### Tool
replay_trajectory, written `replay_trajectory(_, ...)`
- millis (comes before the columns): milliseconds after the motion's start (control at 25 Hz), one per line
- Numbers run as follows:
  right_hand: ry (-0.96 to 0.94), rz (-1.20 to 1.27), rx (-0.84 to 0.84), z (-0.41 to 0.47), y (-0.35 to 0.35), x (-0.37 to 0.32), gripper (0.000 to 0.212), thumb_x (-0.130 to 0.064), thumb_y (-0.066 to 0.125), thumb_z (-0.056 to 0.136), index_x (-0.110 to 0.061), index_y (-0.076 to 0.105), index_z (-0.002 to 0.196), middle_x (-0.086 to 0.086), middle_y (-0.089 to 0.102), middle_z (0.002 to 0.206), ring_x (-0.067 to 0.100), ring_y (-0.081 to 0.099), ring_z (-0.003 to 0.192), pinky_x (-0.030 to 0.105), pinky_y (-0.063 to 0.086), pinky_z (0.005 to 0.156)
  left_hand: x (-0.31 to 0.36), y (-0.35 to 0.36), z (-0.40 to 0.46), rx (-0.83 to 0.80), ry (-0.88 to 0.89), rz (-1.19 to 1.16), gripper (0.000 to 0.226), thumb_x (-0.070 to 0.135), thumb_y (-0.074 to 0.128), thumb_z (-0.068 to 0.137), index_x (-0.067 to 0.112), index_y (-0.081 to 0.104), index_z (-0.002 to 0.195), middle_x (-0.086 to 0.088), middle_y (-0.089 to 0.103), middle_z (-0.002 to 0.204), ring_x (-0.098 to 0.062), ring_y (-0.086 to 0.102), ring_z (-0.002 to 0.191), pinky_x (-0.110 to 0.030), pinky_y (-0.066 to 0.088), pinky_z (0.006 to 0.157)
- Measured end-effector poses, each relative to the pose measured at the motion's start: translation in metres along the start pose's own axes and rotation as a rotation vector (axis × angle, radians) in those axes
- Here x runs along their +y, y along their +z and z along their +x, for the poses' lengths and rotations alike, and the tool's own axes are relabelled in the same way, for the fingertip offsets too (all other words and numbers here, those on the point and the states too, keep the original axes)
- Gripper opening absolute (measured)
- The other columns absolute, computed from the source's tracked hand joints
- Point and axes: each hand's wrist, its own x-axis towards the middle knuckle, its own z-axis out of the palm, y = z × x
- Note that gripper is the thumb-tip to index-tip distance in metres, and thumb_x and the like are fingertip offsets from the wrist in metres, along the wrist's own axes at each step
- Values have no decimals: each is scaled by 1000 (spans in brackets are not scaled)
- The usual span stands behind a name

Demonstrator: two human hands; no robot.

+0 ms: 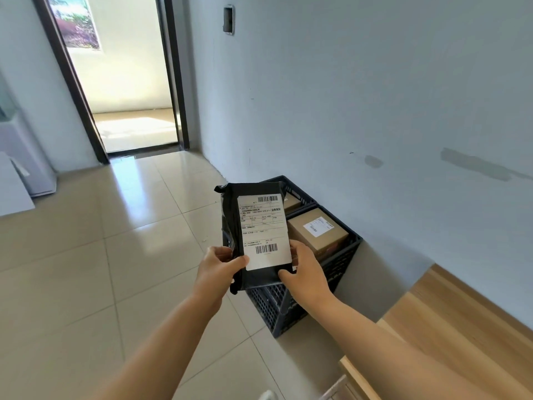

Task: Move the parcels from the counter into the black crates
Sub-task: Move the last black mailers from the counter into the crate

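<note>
Far to the left of your grip, a white panel (13, 192) leans at the frame's edge beside a white appliance (31, 157), both partly cut off. Beyond them, up and left of your hands, an open doorway (127, 82) shows a sunlit room. The tiled floor (101, 255) spreads beneath your left forearm, with nothing on it between you and the crates.

Your left hand (217, 262) pinches the lower left edge of the black parcel (253, 235), thumb lying across the corner of its white label (264, 232). Your right hand (305, 272) grips the lower right edge, thumb on the front, fingers curled behind it. The parcel is a flat black plastic mailer, held upright in the air, its label facing you with a barcode at the top and another at the bottom; the print is too small to read.

Directly behind and below the parcel, two black crates stand against the wall (375, 111). The near crate (302, 301) sits under your right hand and holds a cardboard box (320, 232) with its own white label, just right of the mailer. The far crate (291, 189) is mostly hidden by the mailer; only a corner of another brown box (291, 202) shows inside it.

To the right of your right forearm, the wooden counter (461, 327) runs out of the frame. High above your grip, a small fitting (228, 20) is mounted on the wall; what it is cannot be told.
</note>
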Motion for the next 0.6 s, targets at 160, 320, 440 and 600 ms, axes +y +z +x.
replay_trajectory(160,7,14,15,73,22,11,54,-13,64,82,-29,43,128,-13,50,121,5,52,108,27,50,90,7,6,69,33,-16,51,28,9,73,81,12,51,98,-12,63,102,-29,64,95,-38,55,79)
replay_trajectory(320,27,81,-21,162,33,19,55,-13,65,81,-31,43,128,-10,52,122,8,52,110,31,52,89,25,20,157,65,-53,101,28,9,73,80,11,52,98,-14,63,102,-32,64,96,-44,54,85)
replay_trajectory(440,74,117,-18,217,30,23,56,-12,63,80,-32,43,129,-11,53,122,7,52,110,31,51,90,39,36,212,56,-77,119,29,10,74,80,12,52,99,-14,63,103,-31,64,95,-45,55,84)
replay_trajectory(600,145,131,14,277,26,36,52,-10,61,81,-29,46,126,-11,53,121,8,51,112,32,49,93,48,63,279,18,-124,126,31,12,74,80,12,51,101,-13,63,105,-30,64,95,-45,56,80)
